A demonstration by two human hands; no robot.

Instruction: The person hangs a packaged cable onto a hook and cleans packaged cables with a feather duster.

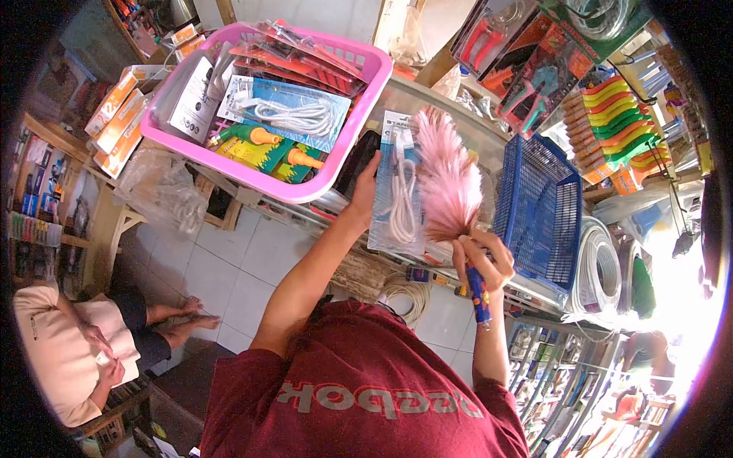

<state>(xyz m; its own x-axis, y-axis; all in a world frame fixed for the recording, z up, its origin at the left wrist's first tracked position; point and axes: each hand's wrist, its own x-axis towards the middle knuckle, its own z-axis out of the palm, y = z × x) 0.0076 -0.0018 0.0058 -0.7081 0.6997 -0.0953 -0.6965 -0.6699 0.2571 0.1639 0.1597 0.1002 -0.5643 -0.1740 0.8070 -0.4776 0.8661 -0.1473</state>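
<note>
My left hand [367,188] grips the left edge of a blister-packed white cable [402,191], its fingers partly hidden behind the pack. In my right hand [489,258] is a feather duster [450,175] with fluffy pink feathers. My fingers close round its blue patterned handle near the base of the feathers. The feathers point away from me and lie over the right edge of the cable pack. Both things are above a glass-topped counter [489,130]. A dark object [359,160] lies just beyond my left hand.
A pink basket [267,185] of packaged goods stands at the left. A blue basket [538,206] is at the right, near coiled white cable [599,263]. Packaged tools [542,84] hang at upper right. Another person [80,347] sits at lower left.
</note>
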